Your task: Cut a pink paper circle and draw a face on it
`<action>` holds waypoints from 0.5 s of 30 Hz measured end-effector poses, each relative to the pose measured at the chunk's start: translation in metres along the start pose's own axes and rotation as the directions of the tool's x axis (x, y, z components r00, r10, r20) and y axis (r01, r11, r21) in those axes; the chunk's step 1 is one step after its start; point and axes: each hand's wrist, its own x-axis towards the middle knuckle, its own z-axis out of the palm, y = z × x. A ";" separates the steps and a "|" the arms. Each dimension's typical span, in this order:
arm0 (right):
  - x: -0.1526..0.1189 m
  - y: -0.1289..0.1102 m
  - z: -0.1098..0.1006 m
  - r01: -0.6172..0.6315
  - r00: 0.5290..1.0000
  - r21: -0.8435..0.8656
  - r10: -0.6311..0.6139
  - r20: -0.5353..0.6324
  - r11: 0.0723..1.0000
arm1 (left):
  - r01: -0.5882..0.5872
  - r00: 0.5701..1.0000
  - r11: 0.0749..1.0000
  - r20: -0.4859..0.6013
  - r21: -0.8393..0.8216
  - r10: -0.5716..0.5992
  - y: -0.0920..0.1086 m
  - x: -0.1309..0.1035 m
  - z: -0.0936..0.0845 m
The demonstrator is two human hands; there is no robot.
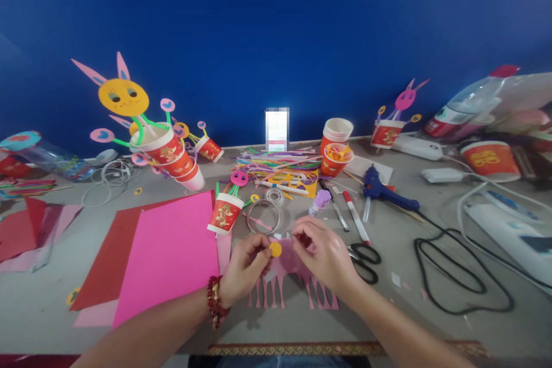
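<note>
right hand (321, 247), near centre: fingertips curled together; cannot tell if anything is gripped. left hand (246, 264), beside it: pinching, over pink fringed paper (288, 262), a yellow paper disc (276, 249), best held lightly at its rim, uncreased. labels, far right: plastic bottle (464, 99), red paper cup (491, 160); lettering illegible.

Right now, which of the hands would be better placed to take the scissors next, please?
Probably the right hand, though possibly occupied: the scissors lie close beside it, whereas the left hand is farther away, pinching a yellow disc.
</note>
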 end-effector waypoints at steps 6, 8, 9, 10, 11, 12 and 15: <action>-0.002 0.006 0.003 0.004 0.994 -0.029 -0.001 0.110 1.000 | 0.019 1.000 0.995 0.021 -0.097 -0.017 0.001 0.000 0.000; -0.003 0.004 0.001 0.000 0.992 0.033 -0.004 0.122 0.999 | 0.023 0.999 0.993 0.030 -0.115 -0.019 -0.001 0.000 -0.001; -0.003 0.003 0.000 -0.010 0.991 0.083 -0.001 0.131 0.996 | 0.025 0.999 0.992 0.034 -0.123 -0.021 -0.002 0.000 -0.001; -0.003 0.002 0.000 -0.035 0.989 0.149 0.013 0.149 0.988 | 0.027 0.999 0.991 0.037 -0.128 -0.023 -0.003 0.000 -0.002; -0.003 0.001 -0.001 -0.074 0.984 0.223 0.035 0.177 0.972 | 0.030 0.999 0.991 0.041 -0.130 -0.025 -0.003 0.000 -0.002; -0.003 0.000 0.000 -0.126 0.976 0.297 0.064 0.209 0.947 | 0.031 0.999 0.991 0.045 -0.129 -0.026 -0.003 0.000 -0.002; -0.004 -0.001 0.003 -0.260 0.945 0.454 0.129 0.299 0.852 | 0.026 0.998 0.994 0.054 -0.106 -0.021 -0.001 0.000 -0.002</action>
